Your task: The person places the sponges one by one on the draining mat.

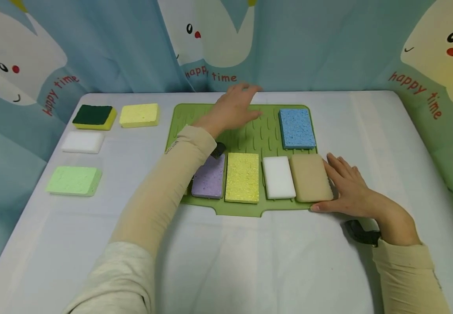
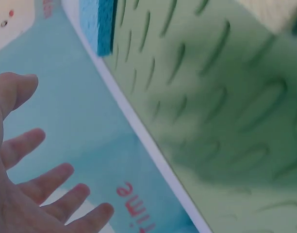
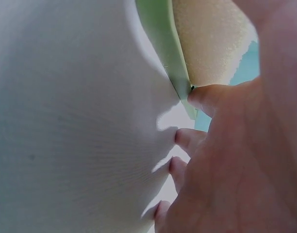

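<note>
My left hand [image 1: 232, 109] hovers over the far part of a green ridged mat [image 1: 250, 131], holding nothing, its fingers spread in the left wrist view. At the mat's right edge, my right hand [image 1: 348, 187] rests with fingers apart, thumb by the front right corner and index finger beside a tan sponge [image 1: 310, 178]. Left of that sponge lie a white sponge [image 1: 279, 178], a yellow sponge [image 1: 242, 178] and a purple sponge [image 1: 209, 176], partly behind my left arm. A blue sponge [image 1: 297, 128] lies at the mat's far right.
Left of the mat, on the white-covered table [image 1: 218, 257], lie a green-and-yellow scouring sponge [image 1: 94, 116], a pale yellow sponge [image 1: 139, 115], a white sponge [image 1: 83, 142] and a light green sponge [image 1: 74, 180]. A printed blue curtain [image 1: 309, 48] hangs behind the table.
</note>
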Motion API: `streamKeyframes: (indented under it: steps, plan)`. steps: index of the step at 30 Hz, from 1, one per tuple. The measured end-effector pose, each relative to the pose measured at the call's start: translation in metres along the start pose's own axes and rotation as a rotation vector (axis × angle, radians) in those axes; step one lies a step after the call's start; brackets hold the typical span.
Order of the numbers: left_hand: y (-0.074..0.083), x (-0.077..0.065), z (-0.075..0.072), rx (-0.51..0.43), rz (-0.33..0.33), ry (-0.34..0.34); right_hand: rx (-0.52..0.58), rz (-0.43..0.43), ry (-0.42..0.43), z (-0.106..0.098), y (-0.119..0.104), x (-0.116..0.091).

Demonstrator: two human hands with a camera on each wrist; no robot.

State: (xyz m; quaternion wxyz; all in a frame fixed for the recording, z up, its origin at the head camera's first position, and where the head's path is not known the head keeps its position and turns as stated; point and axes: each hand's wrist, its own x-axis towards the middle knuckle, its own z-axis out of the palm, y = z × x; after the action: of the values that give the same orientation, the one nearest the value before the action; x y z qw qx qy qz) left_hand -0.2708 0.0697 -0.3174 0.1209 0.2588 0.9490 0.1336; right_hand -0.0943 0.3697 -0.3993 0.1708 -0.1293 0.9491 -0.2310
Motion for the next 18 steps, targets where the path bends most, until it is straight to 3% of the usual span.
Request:
streamKeyframes:
  steps: [10, 18]
  plan:
    - [-0.055, -0.020, -0.016, -0.134, -0.092, 0.075, -0.012, 0.006, -0.016, 0.000, -0.002, 0.001]
    - [-0.096, -0.039, -0.020, -0.177, -0.176, 0.101, 0.003, -0.004, -0.008, 0.001, -0.001, 0.000]
